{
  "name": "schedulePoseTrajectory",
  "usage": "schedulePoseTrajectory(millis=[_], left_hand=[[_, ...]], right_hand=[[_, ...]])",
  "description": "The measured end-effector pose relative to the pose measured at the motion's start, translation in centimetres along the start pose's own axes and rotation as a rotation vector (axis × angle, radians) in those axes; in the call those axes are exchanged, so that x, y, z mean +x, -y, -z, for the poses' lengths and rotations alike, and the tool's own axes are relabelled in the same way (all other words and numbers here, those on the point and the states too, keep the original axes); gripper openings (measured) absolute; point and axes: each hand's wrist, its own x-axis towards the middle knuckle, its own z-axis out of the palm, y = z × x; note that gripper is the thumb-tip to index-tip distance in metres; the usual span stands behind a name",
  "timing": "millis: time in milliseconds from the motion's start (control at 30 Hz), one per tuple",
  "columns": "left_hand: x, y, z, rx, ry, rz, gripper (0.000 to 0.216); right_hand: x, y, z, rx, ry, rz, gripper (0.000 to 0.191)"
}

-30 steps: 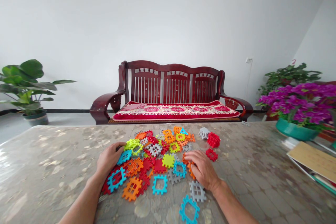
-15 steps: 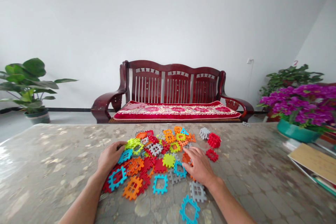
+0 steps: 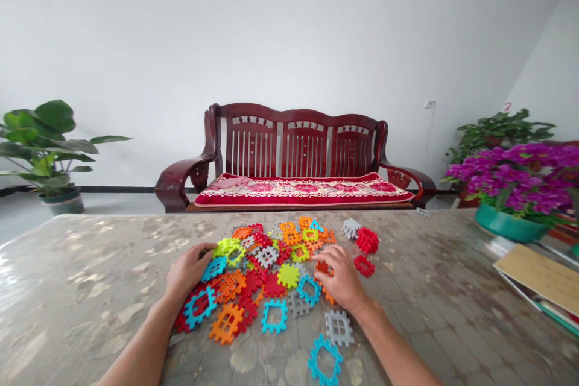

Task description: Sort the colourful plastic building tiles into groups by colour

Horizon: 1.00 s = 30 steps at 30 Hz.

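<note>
Red, orange, blue, lime, grey tiles (image 3: 274, 284), toothed edges, many windowed

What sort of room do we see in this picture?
Most likely a living room in a home: a wooden sofa with a red mat stands beyond the table, and a potted plant is at the picture's left.

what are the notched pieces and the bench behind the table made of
Notched pieces: probably plastic, smooth-looking, judging by their solid bright colours and crisp, regular teeth. Bench: likely wood with glossy dark-red varnish, given its carved shapes and shiny highlights.
</note>
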Motion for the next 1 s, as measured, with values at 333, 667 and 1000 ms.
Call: schedulePoseTrajectory(millis=[333, 667, 1000], left_hand=[[0.2, 0.4, -0.1, 0.005, 0.026, -0.013, 0.038], [0.3, 0.2, -0.1, 0.006, 0.005, -0.005, 0.035], [-0.7, -1.3, 0.8, 0.024, 0.032, 0.014, 0.037]], right_hand=[[0.4, -0.1, -0.3, 0.259, -0.362, 0.004, 0.008], [-0.5, -2.1, 0.5, 0.464, -0.148, -0.213, 0.039], [-3.1, -1.2, 1.0, 0.087, 0.207, -0.039, 0.076]])
